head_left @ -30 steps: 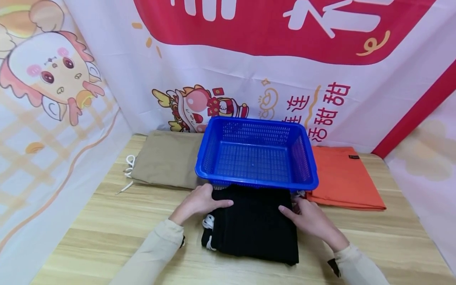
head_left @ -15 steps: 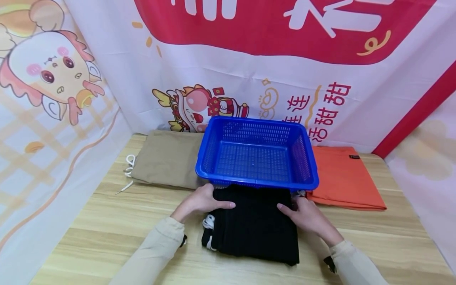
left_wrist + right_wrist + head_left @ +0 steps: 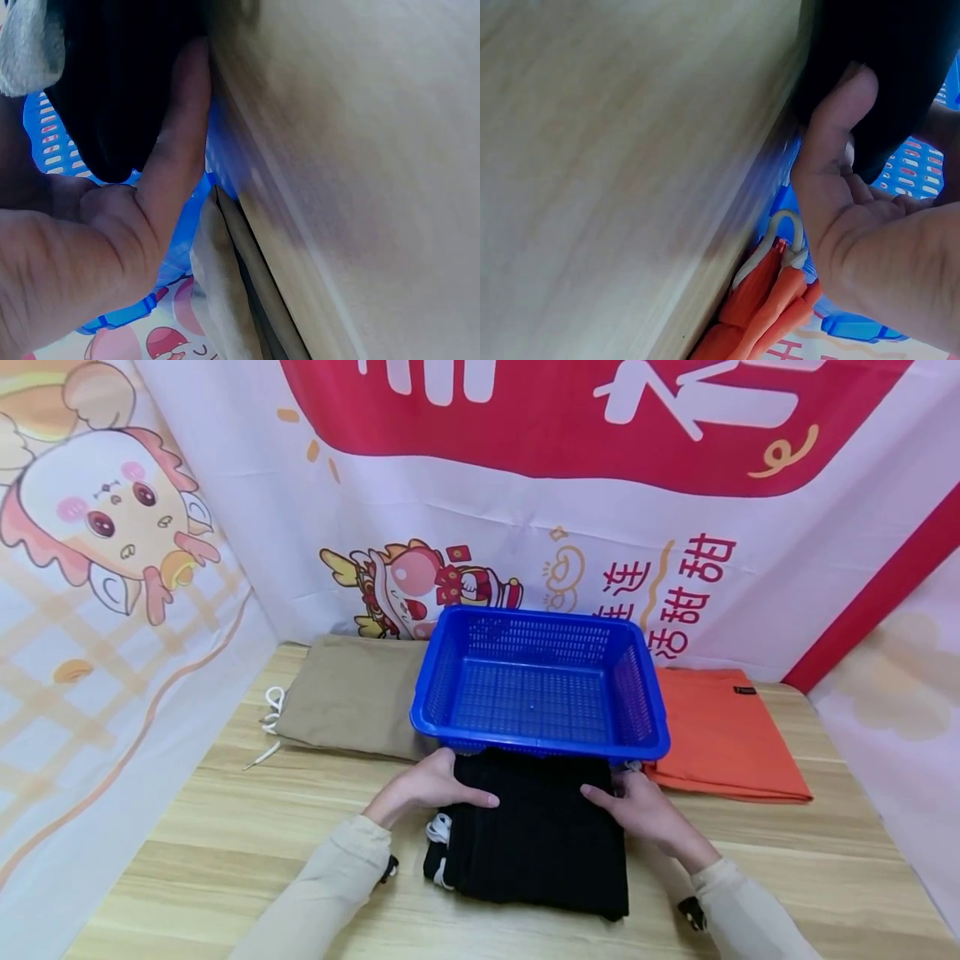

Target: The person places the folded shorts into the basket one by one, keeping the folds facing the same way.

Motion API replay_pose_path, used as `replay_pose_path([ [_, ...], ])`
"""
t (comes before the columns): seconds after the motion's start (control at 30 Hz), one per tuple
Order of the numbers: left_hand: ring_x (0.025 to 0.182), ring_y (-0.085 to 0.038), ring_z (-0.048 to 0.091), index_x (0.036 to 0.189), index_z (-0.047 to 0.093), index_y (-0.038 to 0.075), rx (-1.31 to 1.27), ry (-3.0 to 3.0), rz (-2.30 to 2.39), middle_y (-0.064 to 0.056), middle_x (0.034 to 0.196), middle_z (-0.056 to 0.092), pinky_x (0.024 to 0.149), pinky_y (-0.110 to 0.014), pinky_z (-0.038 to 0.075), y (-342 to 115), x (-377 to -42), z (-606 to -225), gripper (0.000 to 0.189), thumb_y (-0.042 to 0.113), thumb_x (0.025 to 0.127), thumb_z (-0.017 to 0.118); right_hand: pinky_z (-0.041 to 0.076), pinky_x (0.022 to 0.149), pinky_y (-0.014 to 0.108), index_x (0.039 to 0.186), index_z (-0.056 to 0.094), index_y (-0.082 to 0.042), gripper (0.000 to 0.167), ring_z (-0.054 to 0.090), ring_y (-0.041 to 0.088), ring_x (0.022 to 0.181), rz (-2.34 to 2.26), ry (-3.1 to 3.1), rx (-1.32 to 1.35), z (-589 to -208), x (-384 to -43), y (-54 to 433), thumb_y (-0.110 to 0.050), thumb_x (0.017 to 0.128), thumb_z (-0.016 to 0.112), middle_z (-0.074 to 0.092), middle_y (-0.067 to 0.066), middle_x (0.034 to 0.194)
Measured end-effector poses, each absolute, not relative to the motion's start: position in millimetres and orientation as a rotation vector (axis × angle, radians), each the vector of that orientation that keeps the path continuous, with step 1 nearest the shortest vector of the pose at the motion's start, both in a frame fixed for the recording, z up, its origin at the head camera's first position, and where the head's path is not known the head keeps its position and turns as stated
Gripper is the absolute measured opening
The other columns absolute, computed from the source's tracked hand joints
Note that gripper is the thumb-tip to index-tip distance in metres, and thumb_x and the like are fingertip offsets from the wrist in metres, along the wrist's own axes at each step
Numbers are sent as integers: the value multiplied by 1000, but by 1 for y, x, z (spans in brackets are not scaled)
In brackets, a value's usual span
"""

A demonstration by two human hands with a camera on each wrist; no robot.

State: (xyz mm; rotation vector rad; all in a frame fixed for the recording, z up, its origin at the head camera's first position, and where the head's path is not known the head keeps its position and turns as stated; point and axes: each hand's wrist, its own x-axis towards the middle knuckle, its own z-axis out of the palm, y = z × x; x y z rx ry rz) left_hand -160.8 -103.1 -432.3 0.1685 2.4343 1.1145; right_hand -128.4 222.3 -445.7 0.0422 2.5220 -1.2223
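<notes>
Folded black drawstring pants [image 3: 543, 852] lie on the table in front of the blue basket, white cord at their left side. My left hand [image 3: 433, 783] grips their far left corner, thumb on top and a finger tucked under, as the left wrist view shows. At the far right corner, my right hand [image 3: 643, 810] holds the cloth the same way, its thumb [image 3: 600, 795] pointing inward. In the right wrist view, a fingertip [image 3: 859, 86] presses against the underside of the black fold. The far edge of the pants meets the basket's front rim in the head view.
The blue perforated basket [image 3: 540, 745] stands at the back middle with nothing in it. Folded khaki pants [image 3: 352, 693] with a white cord lie to its left. A folded orange garment [image 3: 727, 735] lies to its right. A printed cloth backdrop [image 3: 547, 502] hangs behind the wooden table [image 3: 225, 835].
Both hands have shifted slightly inward along the black pants, thumbs a little closer together. The pants, the basket and the other folded clothes stay nearly where they were.
</notes>
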Motion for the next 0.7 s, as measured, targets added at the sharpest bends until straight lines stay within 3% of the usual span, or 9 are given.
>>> replay_pose_path([
  [0.17,109,-25,55,133,45,-11,155,2434,1112,-17,124,57,98,-45,48,-101,-159,-429,95,40,69,93,31,49,26,84,56,-8,37,34,12,55,-1282,2477,5,-444,-127,225,-41,98,67,38,-3,65],
  [0.23,115,-27,54,137,42,-12,153,2439,1120,-20,131,55,101,-46,47,-101,-158,-427,99,38,69,93,33,50,27,92,61,-7,34,37,13,57,-1299,2470,-11,-442,-125,226,-40,98,67,41,-2,66],
  [0.37,133,-34,47,148,34,-11,165,2440,1169,-27,149,43,109,-50,41,-101,-155,-423,110,35,69,94,35,52,28,95,59,-4,37,40,15,59,-1293,2476,-10,-436,-121,228,-40,98,67,41,0,68],
  [0.43,138,-35,42,152,32,-6,190,2436,1208,-24,153,40,113,-51,37,-101,-153,-421,111,33,69,95,36,53,29,97,58,-3,38,41,16,61,-1293,2476,-15,-431,-119,228,-39,98,68,42,0,69],
  [0.6,143,-31,37,155,37,8,259,2416,1303,-11,155,44,116,-53,31,-101,-149,-415,107,27,68,96,39,57,29,126,61,0,45,49,18,70,-1337,2418,-93,-421,-113,231,-35,99,67,54,2,81],
  [0.7,142,-30,39,153,41,8,271,2411,1309,-9,153,47,116,-54,31,-102,-146,-411,104,27,67,96,39,54,29,136,58,-1,51,50,17,66,-1358,2367,-108,-415,-110,233,-35,99,67,58,3,82],
])
